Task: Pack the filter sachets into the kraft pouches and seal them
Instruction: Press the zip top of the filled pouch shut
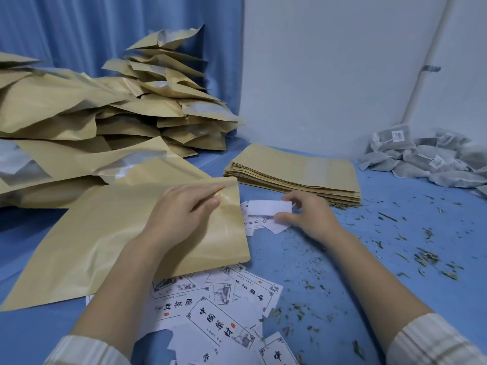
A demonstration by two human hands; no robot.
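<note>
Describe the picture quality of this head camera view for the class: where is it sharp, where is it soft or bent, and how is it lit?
Head view: soft, even light, faint shadows; sharpest on the printed labels near the bottom; the right hand and its white slip look slightly blurred; the filter sachets at far right are soft; wide-angle bending bows the white pipe and stretches the left edge.

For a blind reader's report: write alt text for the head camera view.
A person's left hand pinches the top edge of a kraft pouch lying on a blue table, while the right hand holds a white label. Filled pouches are heaped at left, flat pouches are stacked behind, and grey sachets lie at right.
</note>
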